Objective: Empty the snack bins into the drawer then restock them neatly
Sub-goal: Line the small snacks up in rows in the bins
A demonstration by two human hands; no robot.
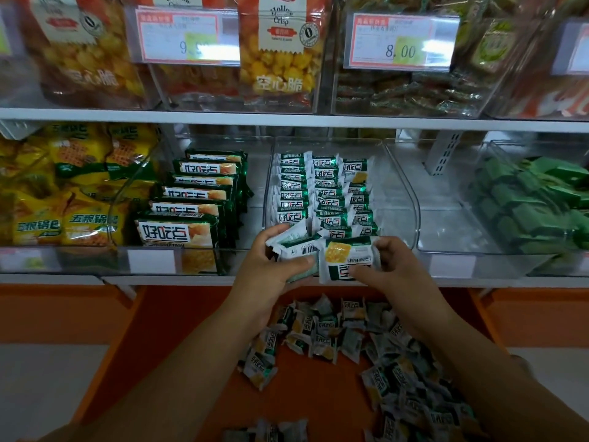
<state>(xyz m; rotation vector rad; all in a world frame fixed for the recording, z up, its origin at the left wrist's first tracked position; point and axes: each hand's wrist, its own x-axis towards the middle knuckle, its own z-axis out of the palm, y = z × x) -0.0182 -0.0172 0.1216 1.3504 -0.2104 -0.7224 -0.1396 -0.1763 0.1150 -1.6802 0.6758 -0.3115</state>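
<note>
At the bin [413, 218] front, left hand [271, 271] and right hand [395, 266] gripping snack packets [345, 255], perhaps three, above the drawer [302, 387].

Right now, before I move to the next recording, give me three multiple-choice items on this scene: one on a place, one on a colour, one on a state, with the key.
1. Where do the loose small packets lie?
A. in the open drawer below the shelf
B. on the top shelf
C. on the floor

2. What colour is the drawer?
A. blue
B. orange
C. grey

3. What are the left grip and the right grip doing?
A. both are empty
B. only the left holds something
C. each holds white and green packets in front of the clear bin

Key: 1 A, the packets lie scattered on the drawer's floor. 2 B, its floor and walls are orange. 3 C, the fingers of both curl round packets.
</note>
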